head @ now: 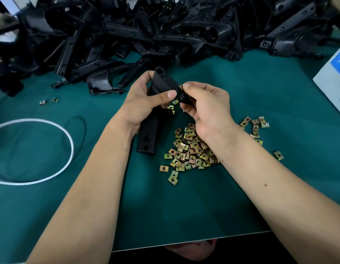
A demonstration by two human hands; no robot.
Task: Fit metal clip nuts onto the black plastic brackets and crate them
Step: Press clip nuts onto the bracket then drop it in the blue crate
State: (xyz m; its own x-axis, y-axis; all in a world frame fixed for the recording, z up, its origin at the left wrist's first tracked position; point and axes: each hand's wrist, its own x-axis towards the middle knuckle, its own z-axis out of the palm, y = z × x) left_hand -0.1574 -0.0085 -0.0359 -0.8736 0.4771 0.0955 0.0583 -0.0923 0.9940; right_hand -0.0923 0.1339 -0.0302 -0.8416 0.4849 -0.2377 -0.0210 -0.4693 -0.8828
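Observation:
My left hand (pixel 144 103) grips a long black plastic bracket (pixel 149 134) around its middle, upright over the green mat. My right hand (pixel 205 105) pinches the bracket's side tab near the top, thumb and forefinger curled on it. A brass-coloured clip nut (pixel 175 101) shows at that tab between my two thumbs; others (pixel 171 109) lie just below it. A loose pile of clip nuts (pixel 192 149) lies on the mat under my right wrist. No crate is in view.
A big heap of black brackets (pixel 165 29) fills the back of the table. Two stray clip nuts (pixel 48 101) lie at left. A white ring (pixel 37 151) and thin black loop (pixel 79 126) lie left. A white-blue box (pixel 333 73) stands at the right edge.

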